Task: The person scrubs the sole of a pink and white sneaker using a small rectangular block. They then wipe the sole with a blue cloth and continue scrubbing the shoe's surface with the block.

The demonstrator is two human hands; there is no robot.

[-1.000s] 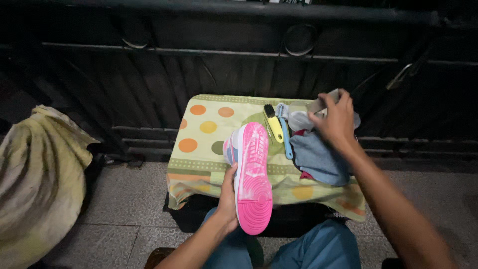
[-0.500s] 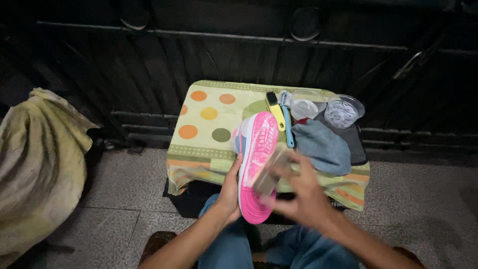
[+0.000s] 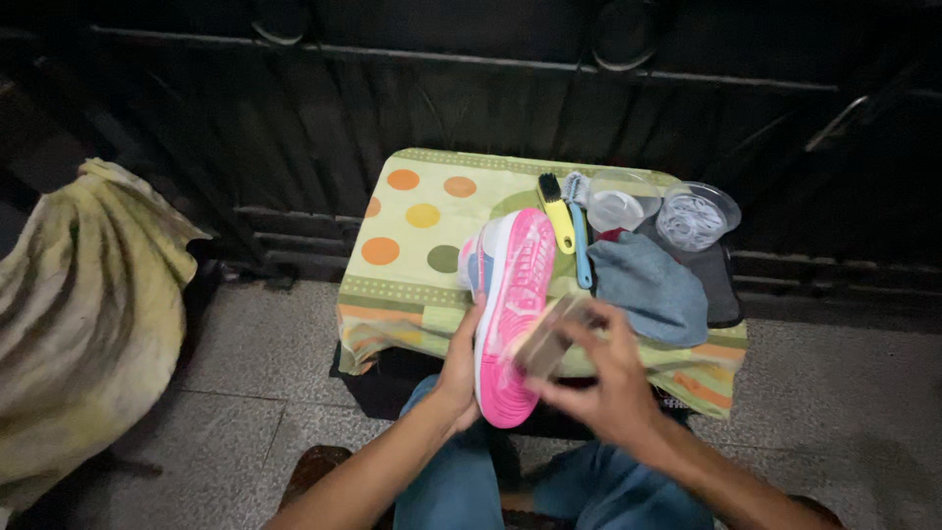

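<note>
- The left hand (image 3: 459, 378) grips a pink-soled sneaker (image 3: 510, 304) from its left side, fingers wrapped round the heel end, sole turned up toward the camera. The toe points away, over the near edge of the surface (image 3: 412, 211), which is covered by a green cloth with orange dots.
- The right hand (image 3: 603, 378) pinches a small tan block or brush (image 3: 548, 339) between thumb and fingers and holds it against the sole. The item is motion-blurred; its exact kind cannot be told.
- Risk: the sneaker is held by one hand only, and mostly out over the lap. Sideways pressure from the right hand may twist it out of the grip and drop it on the tiled floor.
- Risk: two clear plastic cups (image 3: 695, 214) stand at the far right of the surface, near a grey-blue cloth (image 3: 653, 287). Whether they hold liquid cannot be told. A wide stroke or a reach across may tip them.
- Risk: a yellow brush (image 3: 556, 211) and a blue-handled brush (image 3: 581, 245) lie just beside the sneaker's toe. A push forward may knock them off.
- Risk: the cloth hangs loose over the near edge; a snag by a wrist may drag everything on it.
</note>
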